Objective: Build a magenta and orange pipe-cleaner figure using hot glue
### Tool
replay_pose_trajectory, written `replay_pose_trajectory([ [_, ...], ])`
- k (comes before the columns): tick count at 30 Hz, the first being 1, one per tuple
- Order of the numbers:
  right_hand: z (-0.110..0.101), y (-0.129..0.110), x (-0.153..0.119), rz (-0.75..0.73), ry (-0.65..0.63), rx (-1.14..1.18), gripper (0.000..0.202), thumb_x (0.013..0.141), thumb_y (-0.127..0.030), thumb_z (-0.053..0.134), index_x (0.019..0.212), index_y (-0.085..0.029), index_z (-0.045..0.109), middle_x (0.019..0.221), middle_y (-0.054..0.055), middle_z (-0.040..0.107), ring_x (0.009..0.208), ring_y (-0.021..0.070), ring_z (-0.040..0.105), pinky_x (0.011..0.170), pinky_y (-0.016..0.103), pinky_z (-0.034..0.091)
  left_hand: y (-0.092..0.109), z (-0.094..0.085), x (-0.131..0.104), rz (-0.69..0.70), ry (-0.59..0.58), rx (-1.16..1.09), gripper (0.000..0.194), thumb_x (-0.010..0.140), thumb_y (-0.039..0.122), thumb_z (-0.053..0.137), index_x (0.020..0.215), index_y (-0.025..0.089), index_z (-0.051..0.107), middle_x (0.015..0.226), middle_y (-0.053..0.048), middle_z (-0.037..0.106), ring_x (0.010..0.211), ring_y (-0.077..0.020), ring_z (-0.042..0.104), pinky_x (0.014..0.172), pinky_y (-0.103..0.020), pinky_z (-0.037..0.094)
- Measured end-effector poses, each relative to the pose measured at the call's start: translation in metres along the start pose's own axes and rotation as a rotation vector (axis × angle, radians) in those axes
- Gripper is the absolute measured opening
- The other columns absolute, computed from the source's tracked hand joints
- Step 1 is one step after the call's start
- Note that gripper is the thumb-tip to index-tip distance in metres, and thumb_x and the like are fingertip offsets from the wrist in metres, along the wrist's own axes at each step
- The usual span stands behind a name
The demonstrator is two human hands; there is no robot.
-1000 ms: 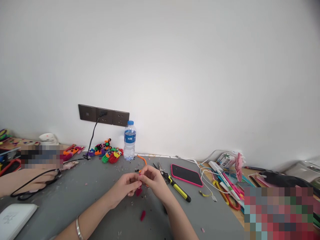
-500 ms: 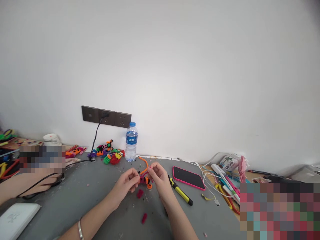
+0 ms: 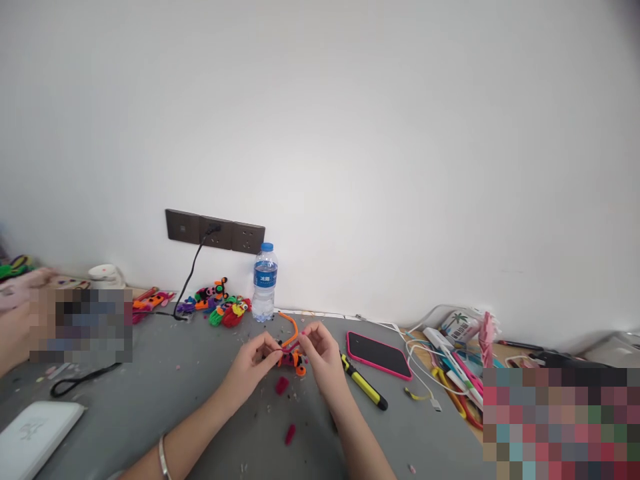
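A thin pink pipe cleaner (image 3: 291, 348) runs between my two hands. At its left end my left hand (image 3: 253, 365) is closed in a pinch, thumb against fingertips. My right hand (image 3: 323, 360) pinches the other end, a pink tip showing above the thumb. Just beneath lies a small orange figure with black spots (image 3: 291, 361), partly hidden by my left fingers. An orange pipe cleaner (image 3: 293, 325) curves up behind it. Two dark pink fuzzy pieces, one nearer the figure (image 3: 282, 385) and one lower down (image 3: 291, 434), rest on the grey table.
A water bottle (image 3: 265, 283) stands by the wall, beside several colourful pipe-cleaner figures (image 3: 227, 311). On the right are a pink-edged phone (image 3: 379, 355), a yellow-black cutter (image 3: 365, 382) and white cables. A white device (image 3: 37, 437) lies front left. Another person's arm (image 3: 20, 333) reaches in.
At the left, the other person's hand has lifted away from the black cable, whose loop now lies on the table. My hands keep their pinches and have barely moved.
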State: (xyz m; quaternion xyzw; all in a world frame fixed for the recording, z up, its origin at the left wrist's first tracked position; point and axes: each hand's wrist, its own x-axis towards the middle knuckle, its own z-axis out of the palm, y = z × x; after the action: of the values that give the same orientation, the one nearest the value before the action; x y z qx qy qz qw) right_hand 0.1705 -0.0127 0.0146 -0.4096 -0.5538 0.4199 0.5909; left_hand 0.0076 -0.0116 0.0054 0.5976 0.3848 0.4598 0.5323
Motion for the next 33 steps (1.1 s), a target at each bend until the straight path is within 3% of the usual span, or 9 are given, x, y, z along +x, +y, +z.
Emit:
replay_pose_trajectory([
  [5, -0.0024, -0.0051, -0.0027, -0.015, -0.050, -0.154, 0.026, 0.083, -0.045, 0.059, 0.076, -0.021, 0.050, 0.066, -0.002, 0.048, 0.057, 0.0130, 0.044, 0.054, 0.025, 0.037, -0.0024, 0.0024, -0.0012, -0.005, -0.059, -0.016, 0.022, 0.076, 0.039, 0.066, 0.086, 0.020, 0.067, 0.082, -0.004, 0.064, 0.076, -0.0189, 0.057, 0.063, -0.025, 0.044],
  [10, 0.0008, -0.0083, -0.0058, -0.004, -0.098, -0.188, 0.023, 0.086, -0.042, 0.056, 0.078, -0.021, 0.050, 0.067, -0.001, 0.053, 0.060, 0.0148, 0.048, 0.055, 0.025, 0.037, -0.0056, 0.0015, 0.0002, -0.095, -0.068, -0.035, 0.024, 0.075, 0.040, 0.068, 0.082, 0.018, 0.069, 0.078, -0.005, 0.069, 0.073, -0.0201, 0.061, 0.063, -0.026, 0.045],
  [15, 0.0026, -0.0073, -0.0073, -0.021, -0.103, -0.188, 0.020, 0.088, -0.040, 0.054, 0.079, -0.022, 0.050, 0.068, -0.002, 0.050, 0.060, 0.0146, 0.047, 0.055, 0.025, 0.037, -0.0056, 0.0006, 0.0006, -0.036, -0.081, 0.010, 0.024, 0.077, 0.042, 0.065, 0.072, 0.018, 0.065, 0.070, -0.002, 0.065, 0.066, -0.0168, 0.056, 0.061, -0.024, 0.042],
  [19, 0.0046, -0.0071, -0.0061, -0.003, -0.069, -0.101, 0.025, 0.086, -0.044, 0.055, 0.077, -0.022, 0.048, 0.066, -0.003, 0.047, 0.057, 0.0135, 0.045, 0.053, 0.025, 0.037, -0.0025, 0.0015, -0.0004, -0.049, 0.010, 0.020, 0.026, 0.077, 0.044, 0.064, 0.073, 0.018, 0.065, 0.063, 0.001, 0.059, 0.056, -0.0132, 0.047, 0.052, -0.021, 0.034],
  [22, 0.0064, -0.0065, -0.0053, -0.011, -0.025, -0.060, 0.027, 0.085, -0.045, 0.056, 0.075, -0.022, 0.047, 0.066, -0.003, 0.046, 0.058, 0.0137, 0.046, 0.055, 0.025, 0.037, 0.0006, 0.0019, -0.0003, -0.053, 0.072, 0.031, 0.027, 0.076, 0.045, 0.065, 0.071, 0.018, 0.067, 0.062, 0.000, 0.059, 0.056, -0.0140, 0.047, 0.053, -0.022, 0.034],
  [27, 0.0066, -0.0029, -0.0046, 0.005, -0.030, -0.029, 0.026, 0.085, -0.045, 0.057, 0.076, -0.022, 0.047, 0.066, -0.003, 0.046, 0.058, 0.0139, 0.046, 0.054, 0.025, 0.037, 0.0030, 0.0017, 0.0007, -0.039, 0.070, 0.032, 0.025, 0.074, 0.043, 0.066, 0.071, 0.018, 0.067, 0.066, -0.001, 0.062, 0.064, -0.0170, 0.052, 0.059, -0.024, 0.037],
  [33, 0.0043, -0.0010, -0.0036, 0.020, -0.027, -0.005, 0.025, 0.083, -0.044, 0.060, 0.078, -0.022, 0.050, 0.070, -0.002, 0.048, 0.062, 0.0144, 0.047, 0.058, 0.026, 0.039, 0.0019, 0.0014, 0.0009, -0.028, 0.090, -0.056, 0.026, 0.073, 0.040, 0.069, 0.067, 0.019, 0.055, 0.064, 0.003, 0.052, 0.060, -0.0129, 0.046, 0.056, -0.021, 0.035],
])
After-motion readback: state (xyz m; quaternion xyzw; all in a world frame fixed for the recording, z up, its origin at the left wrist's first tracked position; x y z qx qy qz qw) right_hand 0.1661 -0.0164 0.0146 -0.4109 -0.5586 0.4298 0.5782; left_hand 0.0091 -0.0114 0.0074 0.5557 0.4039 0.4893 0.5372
